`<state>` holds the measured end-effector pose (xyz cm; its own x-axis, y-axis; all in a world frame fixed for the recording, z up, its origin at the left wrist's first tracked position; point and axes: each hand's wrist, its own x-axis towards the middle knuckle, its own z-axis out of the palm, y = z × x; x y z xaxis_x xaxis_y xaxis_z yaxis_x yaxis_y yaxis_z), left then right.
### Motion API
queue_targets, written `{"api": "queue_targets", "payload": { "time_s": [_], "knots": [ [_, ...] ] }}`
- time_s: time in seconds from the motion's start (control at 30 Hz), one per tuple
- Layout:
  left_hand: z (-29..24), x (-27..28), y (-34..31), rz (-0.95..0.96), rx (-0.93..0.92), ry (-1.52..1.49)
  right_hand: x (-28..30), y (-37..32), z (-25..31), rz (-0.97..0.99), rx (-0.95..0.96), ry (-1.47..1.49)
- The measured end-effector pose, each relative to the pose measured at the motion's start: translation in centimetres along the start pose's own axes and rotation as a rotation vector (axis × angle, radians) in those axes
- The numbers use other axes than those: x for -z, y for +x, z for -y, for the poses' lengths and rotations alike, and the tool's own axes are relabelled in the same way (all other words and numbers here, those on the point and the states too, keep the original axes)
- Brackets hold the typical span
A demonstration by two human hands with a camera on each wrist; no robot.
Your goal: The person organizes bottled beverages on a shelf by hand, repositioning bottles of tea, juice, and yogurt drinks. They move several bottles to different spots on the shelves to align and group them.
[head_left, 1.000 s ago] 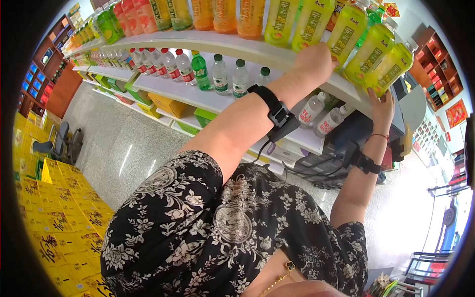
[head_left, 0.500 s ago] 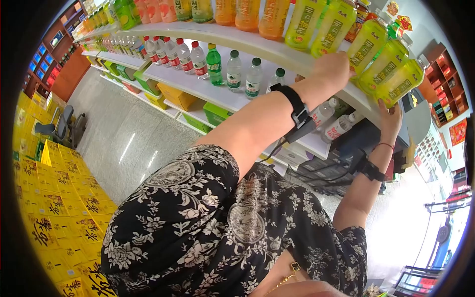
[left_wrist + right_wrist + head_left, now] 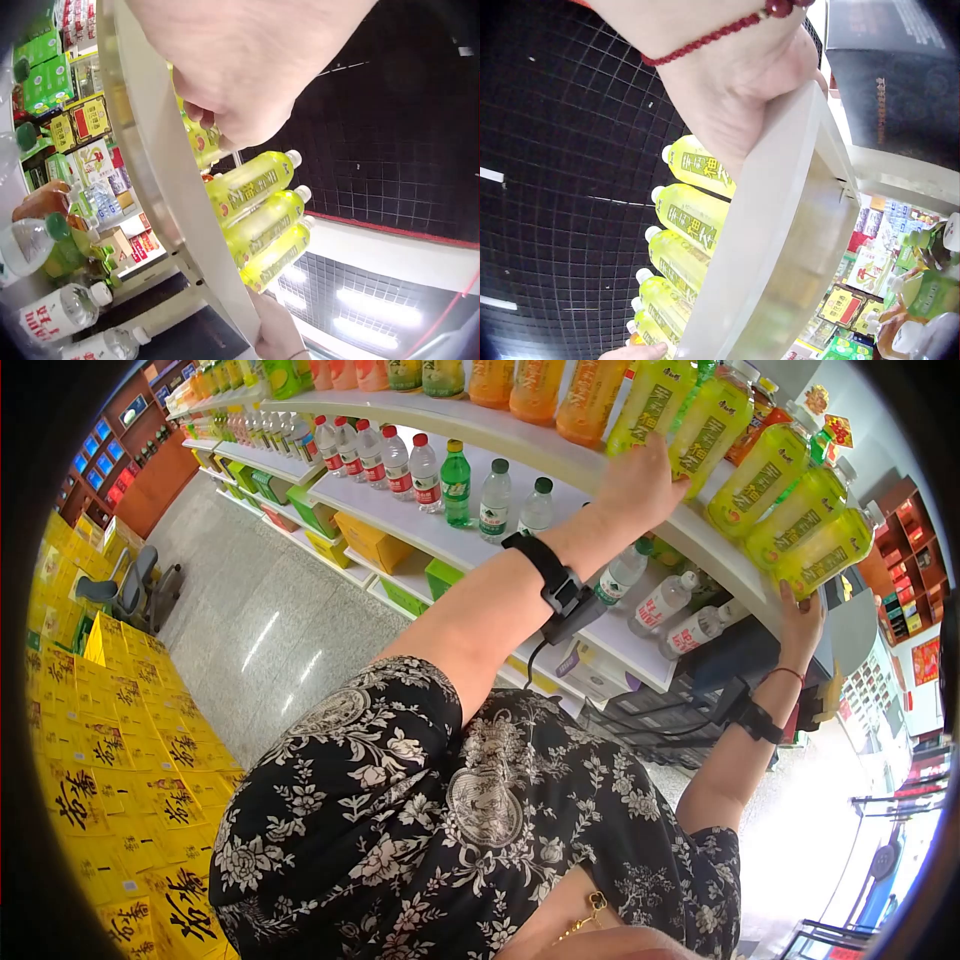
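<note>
**Floral sleeve** [image 3: 400, 810]: one, well below the top shelf [image 3: 470, 440], nearest the head camera.

**Left hand** [image 3: 640, 485]: one, up over the top shelf's front edge. Its fingers curl round the base of the gripped bottle [image 3: 196, 142], which stands on the top shelf; a grasp.

**Right hand** [image 3: 800, 625]: one, at the top shelf's right end. Its fingers lie straight against the front edge and hold nothing.

**Yellow-green bottles** [image 3: 765, 470]: five in the head view, upright in a row on the top shelf, the gripped bottle among them.

**Orange bottles** [image 3: 535, 385]: three in view, on the top shelf just beside that row.

**Clear bottles** [image 3: 665, 602]: three, lying just under the top shelf.

**Green bottle** [image 3: 455, 480]: one, upright below the top shelf.

**Green-capped bottles** [image 3: 493, 500]: two, upright below the top shelf.

**Chair** [image 3: 130, 590]: one, on the floor, well apart from the top shelf.
</note>
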<state>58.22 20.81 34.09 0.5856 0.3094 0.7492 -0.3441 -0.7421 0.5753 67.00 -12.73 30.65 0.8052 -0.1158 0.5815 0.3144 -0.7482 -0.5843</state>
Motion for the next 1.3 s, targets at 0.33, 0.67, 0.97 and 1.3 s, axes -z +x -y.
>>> {"api": "queue_targets", "payload": {
  "time_s": [0.33, 0.67, 0.97, 1.3],
  "knots": [
    [-0.5, -0.4, 0.7, 0.224, 0.081, 0.111, 0.0, -0.4, 0.9, -0.001, -0.002, -0.036],
    [-0.7, -1.1, 0.6, 0.221, 0.053, 0.069, 0.0, -0.7, 1.4, -0.013, 0.024, 0.035],
    [-0.2, -0.7, 0.8, 0.205, 0.026, 0.053, 0.2, -0.7, 1.9, -0.018, 0.032, -0.031],
    [3.9, 3.4, 1.9, -0.09, 0.118, 0.05, -0.5, -0.2, 0.9, -0.014, 0.019, 0.004]
  ]
}}
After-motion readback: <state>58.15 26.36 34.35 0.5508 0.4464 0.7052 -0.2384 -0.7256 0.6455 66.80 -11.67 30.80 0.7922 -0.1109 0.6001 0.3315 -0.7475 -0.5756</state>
